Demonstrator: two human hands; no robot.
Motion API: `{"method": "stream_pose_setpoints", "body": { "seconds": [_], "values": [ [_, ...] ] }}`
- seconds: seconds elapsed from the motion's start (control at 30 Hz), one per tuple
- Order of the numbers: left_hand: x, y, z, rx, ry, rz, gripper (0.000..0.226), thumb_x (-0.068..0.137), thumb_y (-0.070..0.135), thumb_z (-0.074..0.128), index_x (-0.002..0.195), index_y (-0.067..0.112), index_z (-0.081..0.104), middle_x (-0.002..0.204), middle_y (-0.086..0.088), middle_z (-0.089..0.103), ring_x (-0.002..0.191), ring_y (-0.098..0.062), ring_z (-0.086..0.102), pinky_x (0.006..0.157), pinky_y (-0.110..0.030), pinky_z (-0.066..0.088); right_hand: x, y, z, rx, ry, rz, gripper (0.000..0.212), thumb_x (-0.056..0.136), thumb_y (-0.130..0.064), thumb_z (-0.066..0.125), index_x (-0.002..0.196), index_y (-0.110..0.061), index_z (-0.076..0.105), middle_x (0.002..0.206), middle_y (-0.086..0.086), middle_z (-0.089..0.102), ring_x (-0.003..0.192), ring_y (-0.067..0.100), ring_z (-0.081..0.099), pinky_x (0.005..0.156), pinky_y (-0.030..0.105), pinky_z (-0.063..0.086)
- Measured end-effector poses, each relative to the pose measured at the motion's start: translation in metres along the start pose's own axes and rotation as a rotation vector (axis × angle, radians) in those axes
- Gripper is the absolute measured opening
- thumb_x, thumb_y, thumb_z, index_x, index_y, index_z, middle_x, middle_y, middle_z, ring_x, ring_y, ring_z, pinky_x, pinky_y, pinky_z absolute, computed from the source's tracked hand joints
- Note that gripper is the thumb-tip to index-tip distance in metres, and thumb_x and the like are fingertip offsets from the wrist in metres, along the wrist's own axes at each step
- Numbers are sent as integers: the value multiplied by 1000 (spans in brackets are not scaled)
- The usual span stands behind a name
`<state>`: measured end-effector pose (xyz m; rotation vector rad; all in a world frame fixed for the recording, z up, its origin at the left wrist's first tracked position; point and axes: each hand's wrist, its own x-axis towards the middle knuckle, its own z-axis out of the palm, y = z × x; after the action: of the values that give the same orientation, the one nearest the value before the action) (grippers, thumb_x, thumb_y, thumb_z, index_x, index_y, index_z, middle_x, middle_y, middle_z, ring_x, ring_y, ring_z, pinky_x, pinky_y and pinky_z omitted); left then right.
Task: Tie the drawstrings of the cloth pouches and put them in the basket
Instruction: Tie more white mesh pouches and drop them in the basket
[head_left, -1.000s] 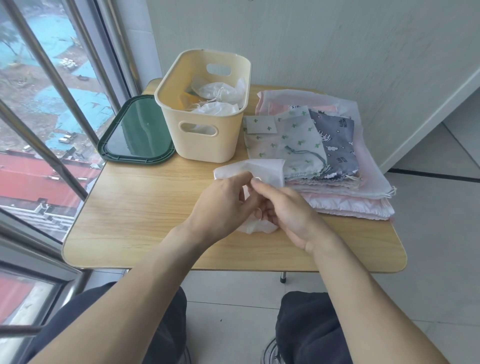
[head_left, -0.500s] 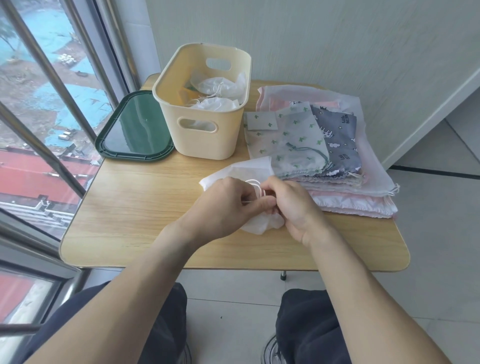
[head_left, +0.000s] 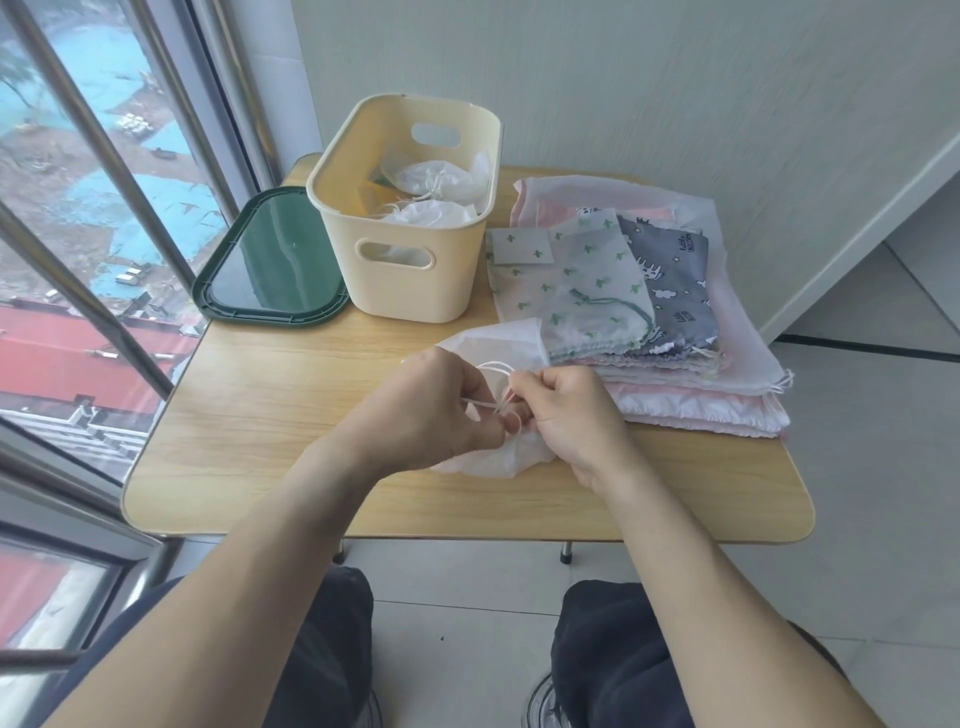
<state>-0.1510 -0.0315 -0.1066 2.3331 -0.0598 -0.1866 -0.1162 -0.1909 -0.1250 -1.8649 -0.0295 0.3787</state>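
While both hands work the white drawstring (head_left: 493, 387), the white cloth pouch (head_left: 498, 343) lies near the bench's (head_left: 270, 415) front edge, about mid-width, partly under them. Left hand (head_left: 431, 410) grip: fingers curled, pinching one strand. Right hand (head_left: 566, 410) grip: pinching the other strand just beside it — knot looks mid-formation, not cinched.

Risks, as I judge them:
- thin cord slips from a pinch, loop falls open, tie has to restart
- pulling unevenly bunches the pouch mouth or leaves a loose knot
- pouch overlaps the edge of the untied pouch stack (head_left: 623, 291) at the right — a tug could drag the cactus-print pouch (head_left: 587, 291) along

Cream plastic basket (head_left: 415, 291) at the back, left of the stack, already holds white tied pouches.
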Motion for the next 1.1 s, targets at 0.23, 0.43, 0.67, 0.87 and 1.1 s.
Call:
{"method": "stream_pose_setpoints", "body": {
  "seconds": [0.23,0.43,0.67,0.87,1.1],
  "values": [
    [1,0,10,180,303,102,22,76,39,75,91,27,66,56,6,51,64,-15,51,55,-33,45,4,2,7,-79,65,-47,38,99,-20,58,64,-5,66,55,-1,66,50,9,55,49,22,43],
    [-1,1,9,163,290,218,11,83,35,69,89,30,77,45,8,40,48,-10,39,49,-20,27,9,0,1,66,19,41,29,97,-13,57,71,-2,65,55,1,64,45,6,52,46,19,40],
    [-2,1,-3,-127,14,127,21,94,21,64,77,20,77,39,11,37,43,-11,28,43,-13,23,4,-3,-17,-61,-308,-66,48,90,-53,59,115,-12,59,68,-5,67,58,7,53,53,15,39],
    [0,-5,-13,-406,-233,-30,21,88,22,70,82,2,71,53,4,33,47,-10,27,45,-20,25,-1,-5,-30,-29,-383,-194,67,70,-34,80,126,-16,49,75,-3,70,69,10,59,65,18,45],
    [4,-4,-12,-675,-294,-145,19,94,9,56,76,7,52,55,5,21,47,-11,14,42,-22,13,-2,0,-26,63,-260,-342,50,63,-28,89,99,-18,55,80,5,72,71,22,59,68,33,49]
  ]
}}
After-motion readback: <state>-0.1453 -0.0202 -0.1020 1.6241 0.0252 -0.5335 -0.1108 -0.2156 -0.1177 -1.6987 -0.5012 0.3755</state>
